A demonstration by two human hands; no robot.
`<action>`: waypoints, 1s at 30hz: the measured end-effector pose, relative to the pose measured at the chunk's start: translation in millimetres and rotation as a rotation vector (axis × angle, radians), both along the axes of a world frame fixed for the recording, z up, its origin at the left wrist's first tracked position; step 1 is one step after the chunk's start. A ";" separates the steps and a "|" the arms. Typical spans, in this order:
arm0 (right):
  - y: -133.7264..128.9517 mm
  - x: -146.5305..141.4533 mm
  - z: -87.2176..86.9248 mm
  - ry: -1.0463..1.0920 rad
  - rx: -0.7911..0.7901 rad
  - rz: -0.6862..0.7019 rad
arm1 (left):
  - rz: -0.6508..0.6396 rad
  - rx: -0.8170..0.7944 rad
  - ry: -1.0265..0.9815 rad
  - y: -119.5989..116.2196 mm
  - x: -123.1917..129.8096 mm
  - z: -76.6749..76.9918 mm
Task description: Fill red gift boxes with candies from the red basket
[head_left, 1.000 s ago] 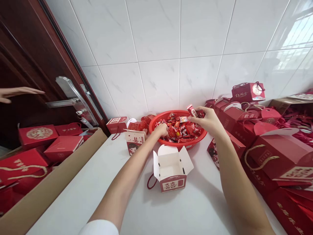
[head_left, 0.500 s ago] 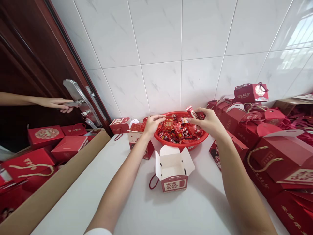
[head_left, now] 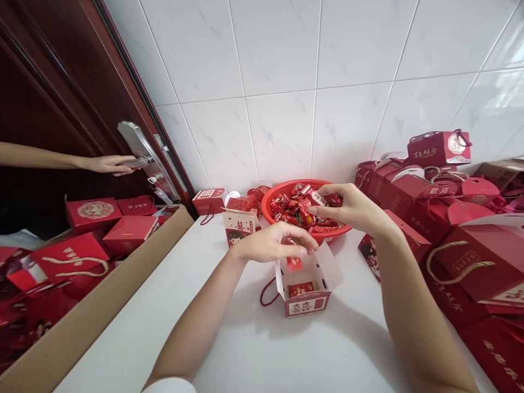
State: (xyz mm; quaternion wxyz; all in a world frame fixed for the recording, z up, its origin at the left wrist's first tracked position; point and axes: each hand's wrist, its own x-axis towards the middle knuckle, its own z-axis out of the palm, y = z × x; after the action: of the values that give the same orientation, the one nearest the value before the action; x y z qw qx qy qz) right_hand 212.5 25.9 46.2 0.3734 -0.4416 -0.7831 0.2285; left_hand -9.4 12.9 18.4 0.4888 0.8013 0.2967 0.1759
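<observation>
While another person's hand [head_left: 108, 164] grips the steel lever handle [head_left: 137, 145] of the dark wooden door [head_left: 53, 93] at far left, a cardboard box [head_left: 96, 289] below it holds red gift boxes [head_left: 94, 214] with gold double-happiness marks. Along the white table [head_left: 123, 333], a folded gift box printed with a cartoon couple [head_left: 239, 226] stands near the wall, just beyond the left hand [head_left: 272, 244]. That hand is relaxed, its fingers loosely curved and holding nothing that shows, above an open white-lined gift box [head_left: 305, 284] with a rope handle [head_left: 266, 293]. A red packet [head_left: 293, 264] sits just under the fingertips, though whether they touch it cannot be told, and a second packet [head_left: 302, 289] lies in the bottom of the box. Farther back, the right hand [head_left: 352, 207] pinches a red-and-white wrapped sweet [head_left: 317, 197] between thumb and fingers above a round red plastic basket [head_left: 272, 206] heaped with red-wrapped sweets [head_left: 298, 212]. At far right, red gift bags and boxes [head_left: 478, 262] with gold cord handles pile against the white tiled wall [head_left: 278, 98]
</observation>
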 end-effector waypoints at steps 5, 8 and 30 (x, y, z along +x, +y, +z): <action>-5.1 -3.6 0.5 -0.144 0.038 0.120 | 0.024 0.231 0.252 -6.5 -7.6 4.9; -8.9 -8.1 1.3 -0.265 -0.059 0.249 | 0.088 0.347 0.456 -7.7 -20.3 11.7; -34.4 0.6 5.9 -0.250 -0.153 0.177 | 0.116 0.178 0.497 -8.8 -42.6 16.7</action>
State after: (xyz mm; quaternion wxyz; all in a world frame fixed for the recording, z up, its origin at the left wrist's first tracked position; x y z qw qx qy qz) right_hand 213.0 -8.5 52.1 0.2165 -0.4231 -0.8397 0.2628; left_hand -51.9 4.1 35.1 0.3178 0.8413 0.4364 0.0266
